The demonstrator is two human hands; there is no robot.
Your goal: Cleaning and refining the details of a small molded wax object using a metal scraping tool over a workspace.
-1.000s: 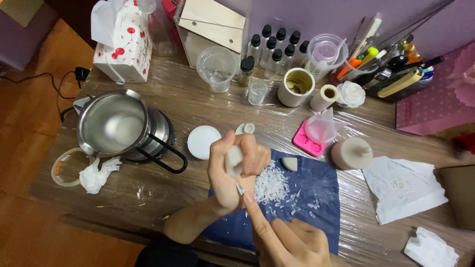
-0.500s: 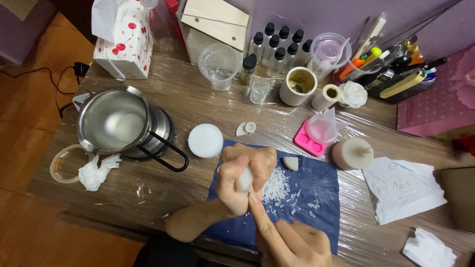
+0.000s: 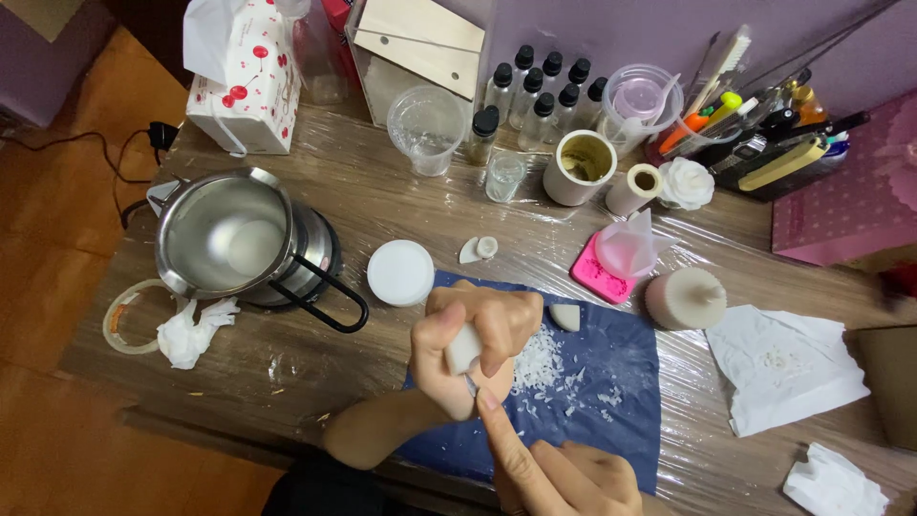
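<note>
Centrally, left hand (image 3: 468, 349) grips wax block (image 3: 464, 350), fingers curled round it, held over blue mat (image 3: 611, 401). Block: white, smooth, rounded, mostly hidden by fingers. Right hand (image 3: 559, 473) at bottom edge, partly cut off; forefinger stretched toward block, pressing small blade (image 3: 472, 386), barely visible; other fingers folded, grip hard to make out. White shavings (image 3: 544, 368) lie on mat just right of block. Wax piece (image 3: 565, 316) near mat's top edge. Pot (image 3: 224, 239) stands well left.
</note>
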